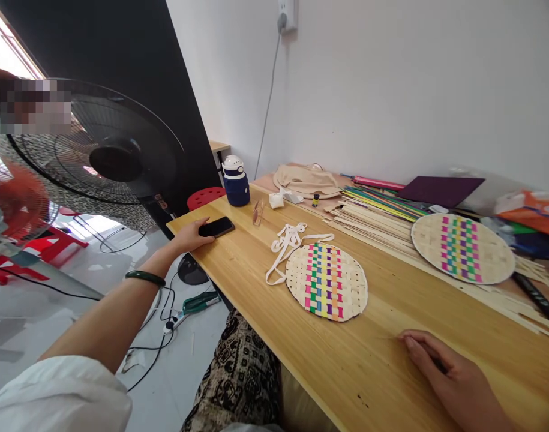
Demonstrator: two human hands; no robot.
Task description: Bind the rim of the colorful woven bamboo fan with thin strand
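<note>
Here's the woven oval [327,282], lying flat on the surface [251,270]: pale weave right across, a broad chequered band down the middle in pink, green, blue, yellow, purple and orange, and a narrow white ribbon [281,245] looping loosely at its left edge. It sits between the two grips, touched by neither! Over to its left, the left grip [193,235] is closed around the near end of a dark phone [216,227]. Nearer, lower right of the oval, the right grip [449,372] has thumb and forefinger pinched on a faint, thin sliver [391,337], too fine to identify. Now the room: white wall [391,78] behind, the wooden surface running along it, a big black fan [115,163] at left. Then loose pale strips [373,227], a second woven oval [463,249] beside them, a blue-and-white bottle [236,187], and finally the glasses [258,213].
</note>
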